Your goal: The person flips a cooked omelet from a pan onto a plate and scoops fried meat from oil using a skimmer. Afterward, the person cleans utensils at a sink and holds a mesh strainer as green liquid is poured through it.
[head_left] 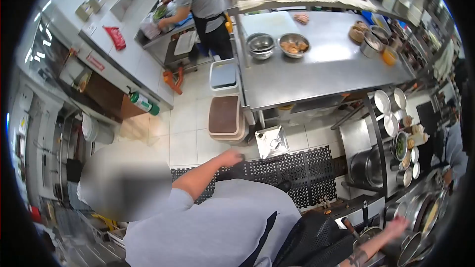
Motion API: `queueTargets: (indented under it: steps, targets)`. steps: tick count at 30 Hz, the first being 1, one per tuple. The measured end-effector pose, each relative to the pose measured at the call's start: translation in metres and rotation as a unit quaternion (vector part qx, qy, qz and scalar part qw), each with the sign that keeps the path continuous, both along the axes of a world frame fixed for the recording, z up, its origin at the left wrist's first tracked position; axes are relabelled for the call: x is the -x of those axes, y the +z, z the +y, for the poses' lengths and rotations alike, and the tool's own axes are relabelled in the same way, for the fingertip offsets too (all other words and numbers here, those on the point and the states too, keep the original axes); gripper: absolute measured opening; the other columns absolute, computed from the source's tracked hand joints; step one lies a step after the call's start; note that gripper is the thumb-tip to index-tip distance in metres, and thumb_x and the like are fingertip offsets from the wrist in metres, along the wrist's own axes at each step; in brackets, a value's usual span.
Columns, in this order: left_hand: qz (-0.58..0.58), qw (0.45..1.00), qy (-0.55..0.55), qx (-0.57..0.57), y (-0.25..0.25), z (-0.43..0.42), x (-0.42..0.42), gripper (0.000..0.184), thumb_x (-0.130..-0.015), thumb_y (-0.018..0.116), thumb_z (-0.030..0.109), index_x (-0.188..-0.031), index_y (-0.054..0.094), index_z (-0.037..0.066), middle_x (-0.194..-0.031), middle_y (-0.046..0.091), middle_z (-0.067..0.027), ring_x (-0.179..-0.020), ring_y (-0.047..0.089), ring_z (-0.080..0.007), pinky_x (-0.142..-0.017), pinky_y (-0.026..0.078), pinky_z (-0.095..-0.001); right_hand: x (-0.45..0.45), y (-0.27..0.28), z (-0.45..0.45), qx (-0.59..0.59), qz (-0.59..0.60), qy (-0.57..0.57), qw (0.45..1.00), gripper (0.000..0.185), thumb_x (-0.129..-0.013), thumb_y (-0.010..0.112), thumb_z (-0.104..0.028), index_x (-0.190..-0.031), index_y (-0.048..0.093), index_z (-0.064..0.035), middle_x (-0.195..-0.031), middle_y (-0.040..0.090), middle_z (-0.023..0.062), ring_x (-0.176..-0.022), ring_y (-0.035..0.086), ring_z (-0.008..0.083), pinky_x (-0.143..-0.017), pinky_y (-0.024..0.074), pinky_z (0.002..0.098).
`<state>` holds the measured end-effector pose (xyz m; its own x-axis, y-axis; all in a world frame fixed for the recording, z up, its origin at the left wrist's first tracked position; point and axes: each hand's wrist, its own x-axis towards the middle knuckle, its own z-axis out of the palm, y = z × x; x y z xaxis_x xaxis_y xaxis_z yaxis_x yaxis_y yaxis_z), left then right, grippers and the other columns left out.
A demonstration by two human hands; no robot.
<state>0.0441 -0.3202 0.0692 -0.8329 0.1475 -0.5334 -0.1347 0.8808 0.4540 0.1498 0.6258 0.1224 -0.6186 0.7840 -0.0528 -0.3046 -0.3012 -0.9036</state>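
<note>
A tattooed forearm comes in from the bottom edge at the lower right, and I take the hand at its end as my right hand (pixel 396 227). It is over the cluster of metal pans (pixel 410 247) on the stove, beside a pan rim. Its fingers are too blurred to tell whether it holds anything. My left hand is out of view. Close in front stands a co-worker in a grey shirt (pixel 213 222) and black apron, one bare hand (pixel 230 157) stretched over the black perforated mat (pixel 311 168).
Another person (pixel 200 0) works at a far counter. A steel table (pixel 321 79) holds bowls (pixel 294 45) and a white board. Lidded bins (pixel 225 116) and a square metal lid (pixel 272 142) stand on the tiled floor. Racked pots (pixel 382 101) and a third person (pixel 455 153) are at the right.
</note>
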Motion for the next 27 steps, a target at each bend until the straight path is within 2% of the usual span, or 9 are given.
queueTargets:
  steps: [2,3,7,9,12,13,18,20,27]
  targets:
    - [-0.044,0.99,-0.099,0.092,-0.063,-0.07,-0.057,0.046,-0.093,0.051,0.042,-0.093,0.072,0.001,-0.099,0.069,-0.0247,-0.094,0.065,-0.042,-0.085,0.05,-0.0502,0.117,-0.018,-0.103,0.024,-0.036,0.11,0.993,0.037,-0.099,0.054,-0.028,-0.128,0.052,-0.0048,-0.11,0.058,0.014,-0.088,0.062,0.0266,-0.079,0.0548,0.0381]
    - [-0.084,0.99,-0.03,0.11,-0.076,-0.098,-0.089,0.05,-0.092,0.051,0.045,-0.091,0.073,0.0,-0.1,0.069,-0.026,-0.096,0.065,-0.0418,-0.088,0.051,-0.0494,0.161,0.032,-0.217,0.008,-0.124,0.111,0.986,0.04,-0.1,0.053,-0.028,-0.133,0.051,-0.0053,-0.111,0.059,0.014,-0.086,0.063,0.0264,-0.075,0.0562,0.038]
    - [-0.075,0.987,0.047,0.137,-0.145,-0.195,-0.211,0.052,-0.089,0.056,0.047,-0.091,0.074,-0.002,-0.098,0.07,-0.0264,-0.093,0.067,-0.0401,-0.088,0.051,-0.0471,0.263,0.075,-0.432,-0.286,-0.217,0.395,0.846,0.033,-0.098,0.057,-0.022,-0.127,0.056,-0.0058,-0.094,0.064,0.0094,-0.064,0.062,0.0152,-0.06,0.0541,0.0296]
    - [-0.136,0.963,0.219,0.079,-0.143,-0.219,-0.259,0.049,-0.089,0.057,0.044,-0.09,0.074,-0.002,-0.094,0.071,-0.0239,-0.088,0.069,-0.0381,-0.085,0.052,-0.0459,0.283,0.082,-0.521,-0.4,-0.214,0.488,0.746,0.03,-0.097,0.058,-0.02,-0.122,0.058,-0.0031,-0.088,0.065,0.0081,-0.061,0.062,0.0129,-0.057,0.0524,0.0266]
    - [-0.125,0.958,0.258,0.018,-0.165,-0.249,-0.329,0.043,-0.091,0.056,0.038,-0.09,0.074,0.0,-0.091,0.072,-0.0203,-0.086,0.07,-0.035,-0.082,0.053,-0.0442,0.288,0.099,-0.658,-0.452,-0.222,0.547,0.668,0.027,-0.097,0.059,-0.02,-0.114,0.062,0.0,-0.083,0.066,0.0066,-0.063,0.063,0.0132,-0.058,0.052,0.0272]
    - [-0.094,0.962,0.254,0.025,-0.121,-0.247,-0.339,0.038,-0.094,0.054,0.034,-0.089,0.074,0.002,-0.085,0.071,-0.0173,-0.083,0.07,-0.0322,-0.08,0.054,-0.0432,0.298,0.081,-0.694,-0.489,-0.204,0.591,0.608,0.028,-0.096,0.06,-0.021,-0.114,0.062,0.0007,-0.083,0.066,0.0066,-0.064,0.063,0.0138,-0.059,0.0523,0.0278]
    - [-0.034,0.974,0.214,0.066,-0.188,-0.284,-0.452,0.034,-0.094,0.053,0.027,-0.083,0.073,0.003,-0.079,0.071,-0.014,-0.069,0.069,-0.0284,-0.071,0.055,-0.0423,0.28,0.115,-0.895,-0.554,-0.199,0.673,0.447,0.032,-0.095,0.061,-0.023,-0.114,0.063,0.0022,-0.085,0.066,0.0055,-0.069,0.062,0.0121,-0.061,0.0525,0.0292]
    - [-0.198,0.722,0.644,-0.155,-0.18,-0.294,-0.473,0.03,-0.093,0.056,0.024,-0.08,0.07,0.001,-0.072,0.068,-0.0109,-0.06,0.065,-0.0249,-0.06,0.054,-0.0396,0.277,0.109,-0.948,-0.505,-0.209,0.72,0.427,0.034,-0.096,0.061,-0.026,-0.117,0.064,0.0011,-0.085,0.067,0.0058,-0.07,0.063,0.0129,-0.063,0.0536,0.0292]
    - [-0.105,0.581,0.762,-0.266,-0.151,-0.332,-0.479,0.024,-0.093,0.06,0.023,-0.084,0.066,0.001,-0.069,0.063,-0.0078,-0.054,0.062,-0.0192,-0.045,0.049,-0.0331,0.291,0.089,-1.059,-0.517,-0.254,0.743,0.34,0.032,-0.097,0.06,-0.027,-0.112,0.065,0.0004,-0.084,0.066,0.0071,-0.071,0.065,0.016,-0.065,0.0549,0.0291]
